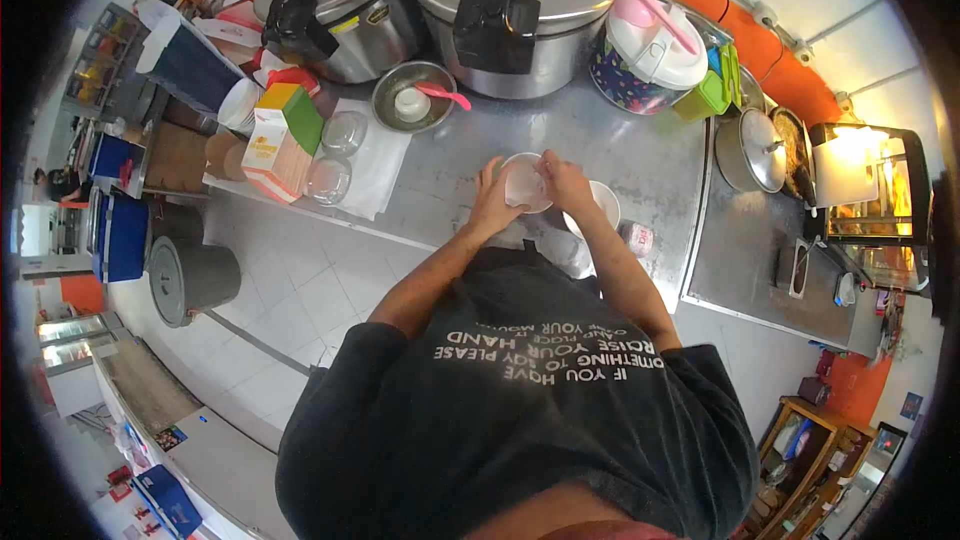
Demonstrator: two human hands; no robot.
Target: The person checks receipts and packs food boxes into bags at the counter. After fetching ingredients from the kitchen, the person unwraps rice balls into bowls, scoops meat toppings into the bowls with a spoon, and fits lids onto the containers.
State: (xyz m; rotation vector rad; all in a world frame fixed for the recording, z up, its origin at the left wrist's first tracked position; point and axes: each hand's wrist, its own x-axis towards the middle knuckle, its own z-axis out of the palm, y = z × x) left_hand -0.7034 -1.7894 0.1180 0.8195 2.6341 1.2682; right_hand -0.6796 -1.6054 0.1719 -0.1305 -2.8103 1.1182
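Observation:
At the near edge of the steel counter, a small round whitish bowl (526, 180) sits between my two hands; its contents look pale and translucent, and I cannot make out what they are. My left hand (491, 202) curves round its left side with the fingers closed against it. My right hand (567, 186) has its fingers closed at the bowl's right rim; whether they also pinch something inside is too small to tell. Partly behind my right forearm stands a second white bowl (604, 202). Right of that forearm is a small container with a pink-and-white label (637, 237).
Two big steel cookers (515, 10) stand at the back. In front are a metal bowl (391, 110) with a pink spoon (443, 95), clear plastic containers (328, 180) and a carton (285, 140). A patterned tub (640, 70) and a lidded pot (750, 148) stand rightward.

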